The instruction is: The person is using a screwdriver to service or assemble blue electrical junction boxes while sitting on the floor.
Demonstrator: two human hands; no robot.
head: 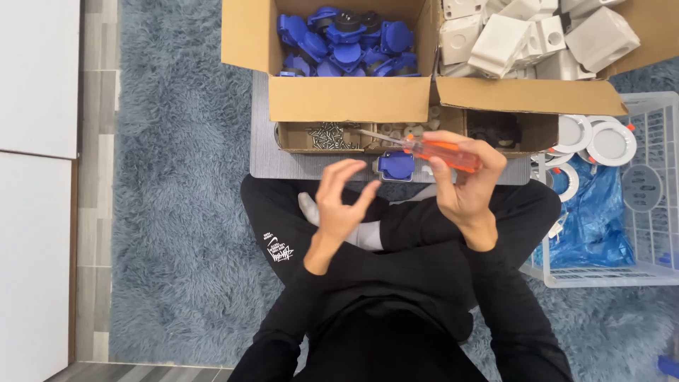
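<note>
From my feed: shaggy blue rug (177, 212) underneath everything, then a cardboard box (350, 97) of blue sockets (346, 42), a basket (654, 205) of white discs (612, 143), a small tray of screws (329, 136). Right hand (467, 187) grips the orange screwdriver (442, 152); left hand (341, 201) is open and empty, beside a blue socket (396, 165).

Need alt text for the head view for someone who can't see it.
Seated cross-legged on a blue rug, a person holds an orange screwdriver in the right hand; the left hand is open and empty beside a blue socket part.
</note>
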